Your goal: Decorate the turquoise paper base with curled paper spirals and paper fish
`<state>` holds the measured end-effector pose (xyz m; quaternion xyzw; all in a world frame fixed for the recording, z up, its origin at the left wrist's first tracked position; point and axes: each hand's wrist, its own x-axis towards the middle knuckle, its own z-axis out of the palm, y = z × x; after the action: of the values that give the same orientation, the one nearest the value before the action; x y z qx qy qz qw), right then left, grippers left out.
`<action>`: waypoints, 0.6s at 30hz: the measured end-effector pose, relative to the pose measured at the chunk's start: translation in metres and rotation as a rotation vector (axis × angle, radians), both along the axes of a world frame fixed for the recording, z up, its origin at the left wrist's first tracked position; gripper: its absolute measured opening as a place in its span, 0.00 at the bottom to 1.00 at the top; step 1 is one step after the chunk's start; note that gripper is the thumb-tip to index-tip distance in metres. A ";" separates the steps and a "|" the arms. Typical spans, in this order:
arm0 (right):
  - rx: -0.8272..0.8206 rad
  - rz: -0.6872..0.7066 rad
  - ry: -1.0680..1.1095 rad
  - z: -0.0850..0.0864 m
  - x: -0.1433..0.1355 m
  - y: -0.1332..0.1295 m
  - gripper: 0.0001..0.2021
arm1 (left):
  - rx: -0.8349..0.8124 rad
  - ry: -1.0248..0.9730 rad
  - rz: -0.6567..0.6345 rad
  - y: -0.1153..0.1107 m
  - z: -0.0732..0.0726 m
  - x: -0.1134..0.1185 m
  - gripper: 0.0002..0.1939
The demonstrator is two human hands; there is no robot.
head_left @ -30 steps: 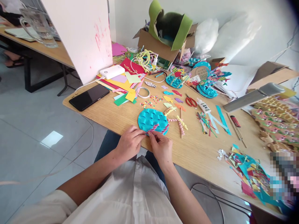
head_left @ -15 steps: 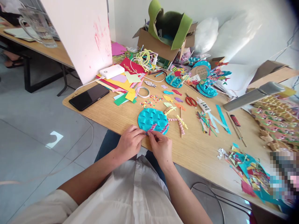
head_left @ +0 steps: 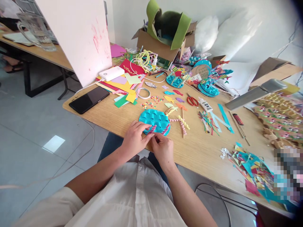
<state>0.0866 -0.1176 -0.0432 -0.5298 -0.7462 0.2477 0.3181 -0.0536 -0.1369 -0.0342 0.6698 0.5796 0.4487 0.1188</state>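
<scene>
On the table's front edge lies a blue oval piece (head_left: 153,117) with raised, woven-looking paper waves. Two purple twisted strips stand on its near side; the left purple twisted strip (head_left: 153,128) lies between the thumb and forefinger of my left hand (head_left: 135,136). My right hand (head_left: 163,146) is closed in a pinch just beside it, fingertips meeting my left thumb; what they pinch is hidden. Just right of the oval are a tan twisted strip (head_left: 169,111), pink and yellow twisted strips (head_left: 183,123) and a thin wooden stick (head_left: 182,114).
Behind the oval lie coloured confetti (head_left: 153,101), a tape roll (head_left: 143,93) and paper fish (head_left: 169,99). Red scissors (head_left: 192,101), a glue bottle (head_left: 205,105) and paper strips are rightward. A phone (head_left: 89,99) lies left; a grey bottle (head_left: 255,94) and paper scraps (head_left: 251,167) sit right.
My left hand has opened its grip somewhat, its forefinger lifting up along the purple strip while the thumb stays low. My right hand keeps its pinch. The view has shifted slightly.
</scene>
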 end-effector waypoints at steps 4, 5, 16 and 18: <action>-0.003 0.008 -0.029 0.001 -0.001 0.002 0.14 | -0.019 -0.009 -0.031 0.011 0.004 0.001 0.01; -0.010 0.011 -0.027 0.001 -0.001 0.002 0.14 | -0.022 -0.008 -0.035 0.012 0.004 0.001 0.02; -0.073 -0.007 -0.050 0.007 -0.002 0.003 0.13 | -0.025 0.004 -0.023 0.015 0.003 -0.005 0.04; -0.061 -0.011 -0.073 0.007 -0.003 0.003 0.12 | -0.022 0.010 -0.024 0.016 0.003 -0.005 0.04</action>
<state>0.0840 -0.1141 -0.0361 -0.5518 -0.7465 0.2492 0.2759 -0.0588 -0.1207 -0.0311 0.6778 0.5768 0.4375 0.1285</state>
